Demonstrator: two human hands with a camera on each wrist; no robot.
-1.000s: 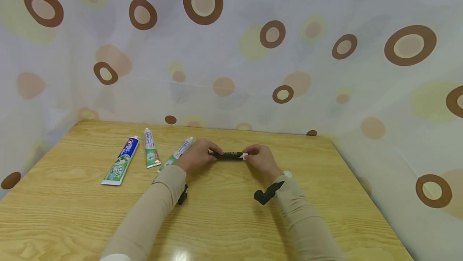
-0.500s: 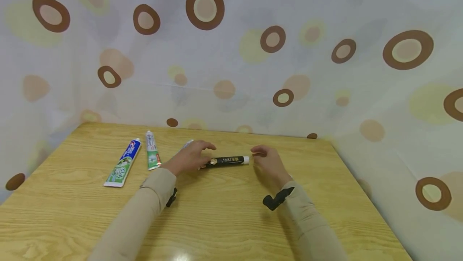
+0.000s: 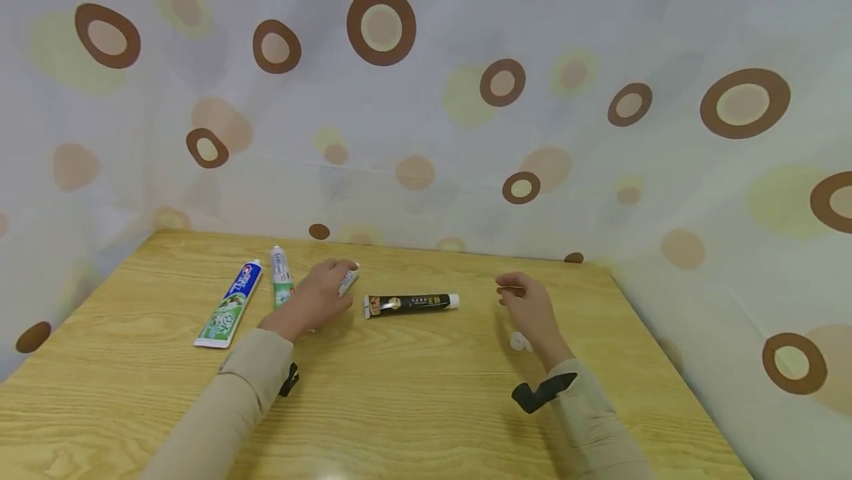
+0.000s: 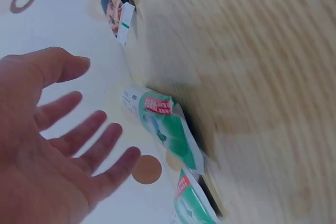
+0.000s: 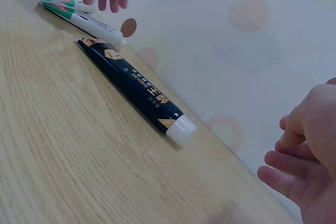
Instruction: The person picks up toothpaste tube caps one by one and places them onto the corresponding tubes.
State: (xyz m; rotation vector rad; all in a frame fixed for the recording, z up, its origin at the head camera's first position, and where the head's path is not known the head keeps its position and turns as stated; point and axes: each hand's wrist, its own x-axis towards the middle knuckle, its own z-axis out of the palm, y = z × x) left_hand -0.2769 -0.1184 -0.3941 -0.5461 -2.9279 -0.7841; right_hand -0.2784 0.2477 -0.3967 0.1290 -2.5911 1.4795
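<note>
A black toothpaste tube with gold lettering and a white cap lies on the table between the two hands. My left hand hovers over a green-and-white toothpaste tube, partly hiding it; in the left wrist view its fingers are spread and loosely bent, with nothing in them, and the green end of that tube shows beyond them. To the right of the black tube's cap, my right hand is held up, fingers loosely curled and holding nothing. Small white round pieces lie on the table beside it.
Left of my left hand lie a second green-and-white toothpaste tube and a larger blue-and-green one. A patterned cloth rises behind the wooden table and along its right side.
Both hands have let go of the black toothpaste tube, which now lies label up. My left hand moved left to the green-and-white tube; my right hand drew away to the right.
</note>
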